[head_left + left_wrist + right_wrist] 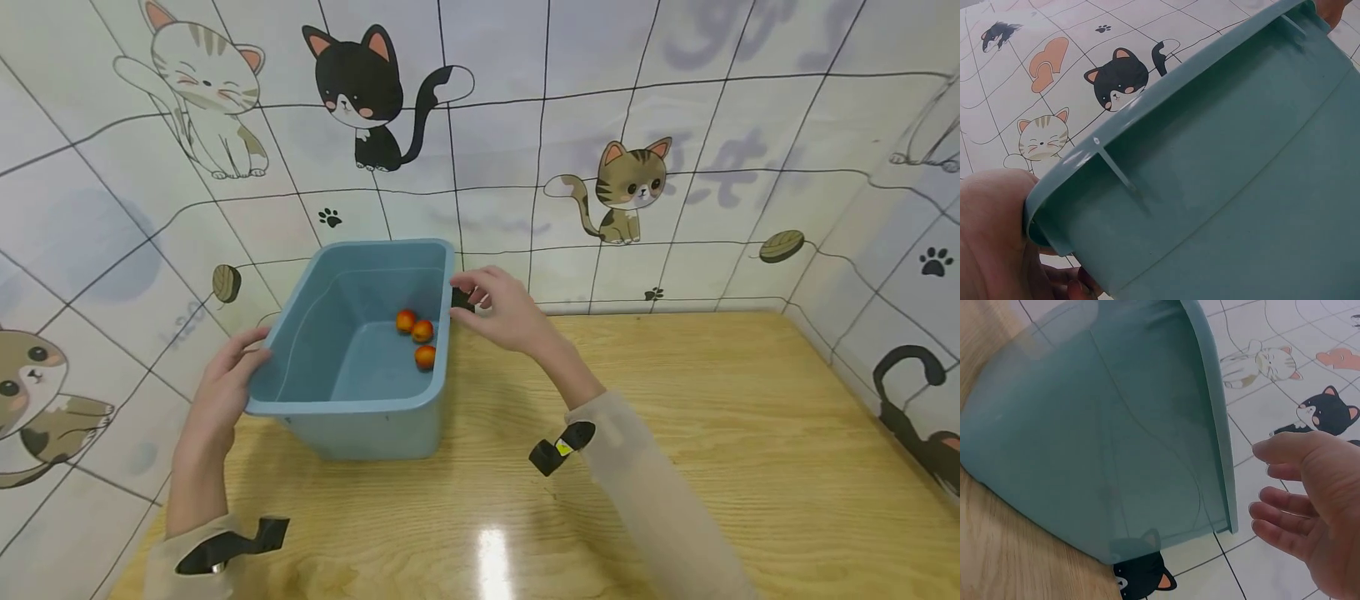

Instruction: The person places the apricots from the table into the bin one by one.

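A light blue plastic bin (345, 407) stands at the back left of the table, close to the wall. Inside, near its right wall, lie three small round red-orange fruits (422, 332). My left hand (225, 387) grips the bin's left rim, with some fingertips showing below the rim in the left wrist view. Beside the opposite rim, my right hand (504, 310) has loosely bent fingers and holds nothing. A gap shows between that hand (1316, 506) and the bin's side (1104, 444) in the right wrist view.
The wood-grain table (637, 450) extends to the right and front of the bin. Behind and at both sides rises a wall covering (495, 150) printed with cats and grid lines. A black strap (562, 447) sits on the right sleeve, another (232, 546) on the left.
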Action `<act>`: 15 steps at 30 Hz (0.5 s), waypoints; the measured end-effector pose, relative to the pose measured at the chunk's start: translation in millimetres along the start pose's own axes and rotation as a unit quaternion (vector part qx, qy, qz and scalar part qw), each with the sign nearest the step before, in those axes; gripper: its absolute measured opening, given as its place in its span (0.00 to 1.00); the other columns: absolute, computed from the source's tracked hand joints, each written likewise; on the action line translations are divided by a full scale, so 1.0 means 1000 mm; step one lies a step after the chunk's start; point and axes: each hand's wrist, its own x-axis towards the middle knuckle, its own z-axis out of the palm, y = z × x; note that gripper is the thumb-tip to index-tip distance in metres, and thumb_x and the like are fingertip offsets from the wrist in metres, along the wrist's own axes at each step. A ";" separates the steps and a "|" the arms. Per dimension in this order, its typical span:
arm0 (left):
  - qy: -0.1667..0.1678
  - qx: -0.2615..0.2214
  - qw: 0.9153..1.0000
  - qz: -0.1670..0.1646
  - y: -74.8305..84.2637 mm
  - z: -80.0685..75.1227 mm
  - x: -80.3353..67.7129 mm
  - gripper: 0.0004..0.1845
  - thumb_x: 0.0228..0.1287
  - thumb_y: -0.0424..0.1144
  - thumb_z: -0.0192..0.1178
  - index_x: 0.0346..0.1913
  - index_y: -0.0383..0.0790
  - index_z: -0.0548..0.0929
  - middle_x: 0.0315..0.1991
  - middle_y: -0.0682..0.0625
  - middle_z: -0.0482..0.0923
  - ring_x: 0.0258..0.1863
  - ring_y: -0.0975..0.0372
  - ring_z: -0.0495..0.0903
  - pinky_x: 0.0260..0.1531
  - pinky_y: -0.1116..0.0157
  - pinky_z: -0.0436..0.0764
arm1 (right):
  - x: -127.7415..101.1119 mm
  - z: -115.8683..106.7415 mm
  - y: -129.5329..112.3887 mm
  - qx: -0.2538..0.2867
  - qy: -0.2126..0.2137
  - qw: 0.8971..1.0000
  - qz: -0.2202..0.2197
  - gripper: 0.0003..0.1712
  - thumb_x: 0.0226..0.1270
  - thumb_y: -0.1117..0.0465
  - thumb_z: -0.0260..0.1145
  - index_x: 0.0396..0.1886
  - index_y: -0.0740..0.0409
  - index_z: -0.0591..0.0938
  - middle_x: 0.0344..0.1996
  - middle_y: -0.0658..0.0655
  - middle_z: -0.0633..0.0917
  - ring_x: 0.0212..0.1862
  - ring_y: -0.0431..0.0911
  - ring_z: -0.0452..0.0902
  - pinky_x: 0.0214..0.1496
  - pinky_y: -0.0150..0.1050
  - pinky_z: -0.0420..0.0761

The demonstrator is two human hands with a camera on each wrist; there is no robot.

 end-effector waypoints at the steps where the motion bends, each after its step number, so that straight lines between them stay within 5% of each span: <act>1: 0.000 0.001 1.000 0.000 0.000 0.000 0.000 0.28 0.82 0.51 0.42 0.76 0.42 0.63 0.61 0.40 0.71 0.46 0.68 0.76 0.41 0.71 0.77 | 0.001 -0.002 0.002 -0.001 0.000 1.000 0.003 0.23 0.69 0.61 0.70 0.61 0.65 0.80 0.51 0.63 0.81 0.46 0.53 0.79 0.51 0.43 0.80; 15: -0.005 0.005 1.000 -0.008 0.002 -0.002 -0.001 0.27 0.82 0.51 0.41 0.76 0.41 0.63 0.62 0.39 0.71 0.46 0.69 0.77 0.43 0.68 0.75 | 0.005 -0.031 0.044 -0.025 -0.006 0.997 0.068 0.23 0.71 0.59 0.67 0.63 0.62 0.78 0.55 0.62 0.80 0.50 0.56 0.78 0.55 0.50 0.79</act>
